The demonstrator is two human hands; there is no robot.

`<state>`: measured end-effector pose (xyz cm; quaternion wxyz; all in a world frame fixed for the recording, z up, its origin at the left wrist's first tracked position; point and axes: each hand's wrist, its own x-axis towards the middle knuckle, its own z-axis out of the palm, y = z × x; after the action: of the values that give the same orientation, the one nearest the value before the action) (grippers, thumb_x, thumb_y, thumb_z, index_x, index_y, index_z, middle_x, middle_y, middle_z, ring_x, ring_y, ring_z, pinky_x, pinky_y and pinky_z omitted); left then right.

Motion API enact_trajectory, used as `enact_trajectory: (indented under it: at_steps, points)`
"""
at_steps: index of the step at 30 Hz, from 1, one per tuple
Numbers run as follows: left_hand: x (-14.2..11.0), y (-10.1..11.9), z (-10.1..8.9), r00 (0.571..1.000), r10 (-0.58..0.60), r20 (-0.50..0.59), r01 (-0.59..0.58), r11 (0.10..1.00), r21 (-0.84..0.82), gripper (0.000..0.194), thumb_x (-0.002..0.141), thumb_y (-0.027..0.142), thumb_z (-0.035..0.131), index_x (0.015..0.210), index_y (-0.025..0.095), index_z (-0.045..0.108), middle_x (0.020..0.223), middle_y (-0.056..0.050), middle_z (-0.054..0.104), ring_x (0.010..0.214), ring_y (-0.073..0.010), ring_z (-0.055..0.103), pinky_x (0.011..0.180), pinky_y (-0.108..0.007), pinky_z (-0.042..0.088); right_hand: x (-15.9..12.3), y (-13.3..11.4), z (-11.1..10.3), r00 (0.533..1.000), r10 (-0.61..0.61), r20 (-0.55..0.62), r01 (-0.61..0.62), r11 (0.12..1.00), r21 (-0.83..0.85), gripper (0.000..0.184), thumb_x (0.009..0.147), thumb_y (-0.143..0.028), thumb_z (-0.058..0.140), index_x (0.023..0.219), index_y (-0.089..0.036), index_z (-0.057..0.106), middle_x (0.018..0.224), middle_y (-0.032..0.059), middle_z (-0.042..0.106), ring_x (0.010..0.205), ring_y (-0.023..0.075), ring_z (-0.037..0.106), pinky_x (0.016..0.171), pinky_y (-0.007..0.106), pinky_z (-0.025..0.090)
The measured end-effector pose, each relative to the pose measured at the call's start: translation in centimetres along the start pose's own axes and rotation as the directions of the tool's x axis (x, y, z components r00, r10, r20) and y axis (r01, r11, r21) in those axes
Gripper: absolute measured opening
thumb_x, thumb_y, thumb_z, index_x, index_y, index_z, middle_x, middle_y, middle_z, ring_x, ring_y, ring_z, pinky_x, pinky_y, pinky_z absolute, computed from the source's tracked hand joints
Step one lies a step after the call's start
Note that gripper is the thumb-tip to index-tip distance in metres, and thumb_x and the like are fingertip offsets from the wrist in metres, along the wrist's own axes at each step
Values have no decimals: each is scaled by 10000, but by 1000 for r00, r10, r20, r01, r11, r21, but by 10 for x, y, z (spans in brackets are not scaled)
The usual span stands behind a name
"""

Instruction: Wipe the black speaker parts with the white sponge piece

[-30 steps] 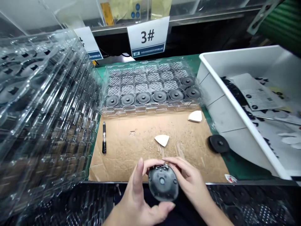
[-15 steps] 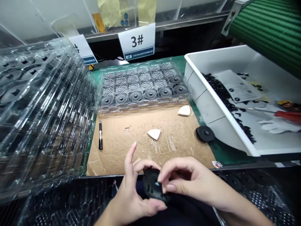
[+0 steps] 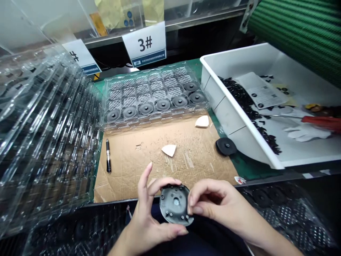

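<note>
My left hand (image 3: 156, 209) grips a round black plastic cover (image 3: 173, 205) by its rim, thumb below and index finger on top. The cover's hollow side, with small posts and a pale centre spot, faces me. At its right edge, the fingertips of my right hand (image 3: 210, 201) are pinched together and touch the cover; whatever lies between them is hidden. A similar black cover (image 3: 226, 146) lies by the right edge of the cardboard (image 3: 125, 181). Two white wedge-shaped pieces rest on the cardboard, one in the middle (image 3: 169, 150) and one farther back (image 3: 202, 121).
A clear tray (image 3: 149, 122) at the back holds several black covers. Stacked clear trays (image 3: 53, 142) rise on the left, beside a pen (image 3: 108, 156). On the right, a white bin (image 3: 247, 131) contains small black parts (image 3: 237, 96), a glove (image 3: 306, 132) and a red-handled tool (image 3: 322, 122).
The cover has tilted so that its inner side shows more fully. My right fingertips have shifted from over its face to its right edge. The whole view has moved slightly.
</note>
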<state>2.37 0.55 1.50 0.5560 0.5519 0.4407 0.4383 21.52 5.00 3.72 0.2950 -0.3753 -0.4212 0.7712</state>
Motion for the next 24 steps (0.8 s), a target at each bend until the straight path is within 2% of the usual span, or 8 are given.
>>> enact_trajectory:
  at_steps: [5, 8, 10, 14, 17, 18, 20, 24]
  points:
    - [7, 5, 5, 994, -85, -68, 81, 995, -55, 970, 639, 451, 715, 1361, 416, 69, 1166, -28, 603, 1098, -247, 537, 1020, -470, 307, -14, 12, -17, 968, -181, -174, 151, 974, -172, 126, 822, -335, 622, 865, -229, 675, 659, -16, 563, 576, 92, 520, 553, 205, 412]
    - [13, 4, 8, 986, -158, -53, 154, 986, -69, 932, 641, 487, 701, 1357, 422, 108, 1175, -17, 606, 1111, -236, 527, 1000, -418, 327, -17, 11, -17, 959, -260, -113, 194, 893, -406, 204, 790, -335, 657, 977, -258, 685, 779, 10, 561, 675, 118, 530, 569, 215, 406]
    - [18, 0, 12, 972, -232, 49, 235, 970, -69, 835, 671, 526, 654, 1357, 390, 198, 1108, -17, 637, 1020, -218, 573, 922, -361, 394, -16, 11, -16, 963, -258, -75, 186, 842, -507, 222, 796, -388, 638, 940, -233, 708, 757, 10, 556, 673, 119, 533, 591, 224, 411]
    - [29, -12, 22, 850, -366, 380, 400, 917, -11, 645, 758, 611, 466, 1337, 353, 342, 914, -17, 697, 577, -133, 592, 586, -270, 465, -22, 31, -36, 955, -169, -244, 10, 839, -544, 384, 890, -433, 481, 731, -157, 695, 671, 1, 564, 646, 111, 552, 607, 226, 435]
    - [42, -22, 25, 802, -373, 467, 364, 924, 112, 519, 792, 542, 484, 1289, 412, 411, 1074, -14, 693, 637, -139, 624, 656, -279, 496, -51, 67, -83, 927, 5, -376, -214, 830, -515, 289, 824, -386, 609, 685, -136, 654, 643, -28, 587, 613, 107, 577, 598, 228, 474]
    - [47, -24, 25, 793, -390, 469, 353, 920, 168, 466, 811, 482, 500, 1269, 415, 439, 1104, -10, 687, 721, -153, 644, 724, -287, 505, -67, 82, -103, 895, 66, -440, -305, 811, -500, 245, 809, -359, 638, 730, -127, 646, 679, -29, 606, 627, 112, 591, 615, 245, 492]
    - [56, -28, 22, 789, -436, 433, 360, 899, 250, 404, 829, 391, 517, 1233, 391, 493, 1105, -12, 693, 870, -177, 656, 821, -301, 508, -105, 109, -145, 755, 148, -639, -508, 747, -429, 213, 883, -317, 549, 934, -118, 606, 873, 11, 629, 738, 142, 617, 667, 306, 519]
    - [71, -27, 10, 890, -449, 84, 412, 868, 277, 432, 786, 418, 565, 1197, 283, 550, 1096, -51, 700, 955, -231, 657, 859, -351, 527, -175, 153, -218, 342, 165, -925, -772, 611, -176, 224, 908, -300, 506, 1094, -189, 564, 1133, 63, 570, 943, 183, 585, 798, 365, 501]
